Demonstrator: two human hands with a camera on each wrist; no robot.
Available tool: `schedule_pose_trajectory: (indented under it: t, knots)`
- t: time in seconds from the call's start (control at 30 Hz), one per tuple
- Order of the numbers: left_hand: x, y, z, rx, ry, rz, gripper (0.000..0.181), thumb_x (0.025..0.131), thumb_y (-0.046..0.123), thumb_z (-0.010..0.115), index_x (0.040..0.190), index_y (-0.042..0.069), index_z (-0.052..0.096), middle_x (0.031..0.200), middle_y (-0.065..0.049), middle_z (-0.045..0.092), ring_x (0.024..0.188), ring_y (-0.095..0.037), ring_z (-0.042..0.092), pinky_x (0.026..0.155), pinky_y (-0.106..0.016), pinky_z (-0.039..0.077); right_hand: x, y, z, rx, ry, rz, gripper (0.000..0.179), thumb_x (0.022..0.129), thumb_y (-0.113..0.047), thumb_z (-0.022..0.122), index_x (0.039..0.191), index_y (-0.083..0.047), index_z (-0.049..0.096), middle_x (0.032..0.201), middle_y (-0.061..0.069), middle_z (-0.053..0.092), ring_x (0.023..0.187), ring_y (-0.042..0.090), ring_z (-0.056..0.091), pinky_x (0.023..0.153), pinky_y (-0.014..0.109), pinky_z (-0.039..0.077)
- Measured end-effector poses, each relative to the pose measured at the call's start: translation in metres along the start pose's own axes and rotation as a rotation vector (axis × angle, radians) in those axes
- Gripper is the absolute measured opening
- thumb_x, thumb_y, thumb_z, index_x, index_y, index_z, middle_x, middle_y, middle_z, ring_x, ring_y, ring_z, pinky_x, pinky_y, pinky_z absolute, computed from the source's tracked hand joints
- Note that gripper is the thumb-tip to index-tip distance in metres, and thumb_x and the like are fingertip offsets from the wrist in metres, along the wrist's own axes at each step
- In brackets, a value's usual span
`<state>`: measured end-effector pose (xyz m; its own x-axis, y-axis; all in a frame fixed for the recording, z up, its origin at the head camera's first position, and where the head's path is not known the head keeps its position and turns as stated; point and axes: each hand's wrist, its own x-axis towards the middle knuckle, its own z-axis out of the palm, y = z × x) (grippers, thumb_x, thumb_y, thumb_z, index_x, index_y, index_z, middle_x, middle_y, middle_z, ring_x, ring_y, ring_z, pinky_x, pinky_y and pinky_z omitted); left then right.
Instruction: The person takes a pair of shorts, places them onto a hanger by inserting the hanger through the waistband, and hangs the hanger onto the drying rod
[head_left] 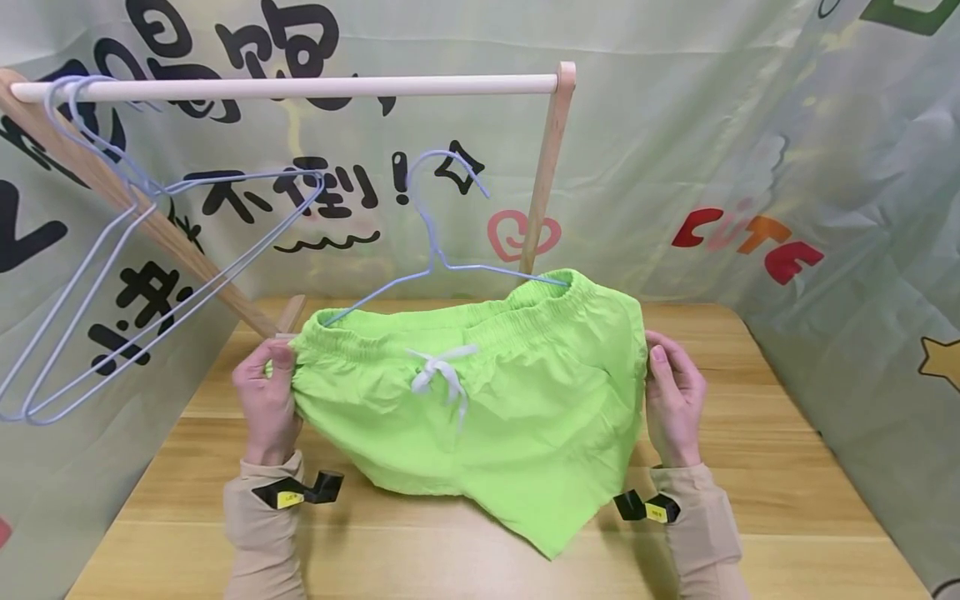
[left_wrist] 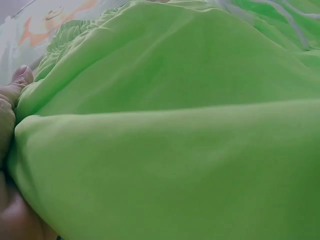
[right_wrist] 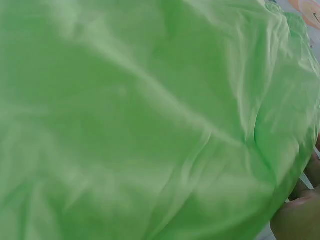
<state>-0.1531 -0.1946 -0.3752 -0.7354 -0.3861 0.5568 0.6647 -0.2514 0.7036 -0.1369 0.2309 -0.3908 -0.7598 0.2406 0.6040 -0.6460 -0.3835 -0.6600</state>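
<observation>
Bright green shorts [head_left: 525,400] with an elastic waistband and a white drawstring bow [head_left: 438,375] are held up between the two hands. A light blue wire hanger [head_left: 431,225] has its shoulders inside the waistband and its hook standing free above. My left hand [head_left: 272,400] pinches the left side of the shorts just below the waistband, thumb in front. At the right side seam, my right hand [head_left: 675,396] pinches the fabric edge. Green cloth [left_wrist: 165,160] fills most of the left wrist view; in the right wrist view the cloth [right_wrist: 150,125] hides most of the fingers.
A wooden rack [head_left: 551,167] with a white rail [head_left: 420,86] stands behind the shorts. Blue wire hangers [head_left: 142,187] hang at its left end. Below is a wood-grain table [head_left: 787,467], and a printed curtain [head_left: 825,150] surrounds it.
</observation>
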Motion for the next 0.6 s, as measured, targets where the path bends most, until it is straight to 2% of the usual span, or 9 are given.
schedule_pose_trajectory:
  t: [0.17,0.27,0.5,0.6]
  knots:
    - [0.004,0.006,-0.004,-0.091,0.082,0.041,0.03,0.088,0.024,0.076,0.082,-0.005,0.072,0.075,-0.005,0.072,0.065,-0.009,0.067,0.059,-0.018,0.057,0.001,0.002,-0.002,-0.049,-0.03,-0.018,0.027,0.104,0.004,0.043,0.12,0.012,0.063,0.113,0.008,0.073,0.105,0.014,0.067,0.093,0.022,0.055]
    - [0.006,0.01,-0.005,-0.131,0.14,0.062,0.034,0.084,0.024,0.079,0.08,-0.008,0.07,0.073,-0.008,0.07,0.062,-0.011,0.067,0.057,-0.02,0.057,0.002,0.003,-0.002,-0.041,-0.044,-0.04,0.027,0.103,0.005,0.043,0.12,0.015,0.061,0.112,0.01,0.073,0.106,0.016,0.069,0.096,0.025,0.055]
    - [0.011,0.021,-0.011,-0.23,0.265,0.133,0.045,0.082,0.023,0.082,0.082,-0.02,0.066,0.073,-0.02,0.072,0.062,-0.022,0.07,0.058,-0.028,0.06,0.004,0.003,-0.002,-0.039,-0.087,-0.064,0.027,0.103,0.007,0.04,0.12,0.023,0.055,0.111,0.02,0.074,0.103,0.026,0.071,0.089,0.032,0.057]
    - [0.013,0.026,-0.014,-0.247,0.31,0.174,0.045,0.083,0.02,0.082,0.081,-0.021,0.065,0.073,-0.023,0.071,0.06,-0.024,0.07,0.056,-0.029,0.06,0.005,0.003,-0.002,-0.051,-0.106,-0.066,0.028,0.104,0.007,0.039,0.12,0.024,0.053,0.112,0.021,0.073,0.102,0.029,0.071,0.088,0.034,0.057]
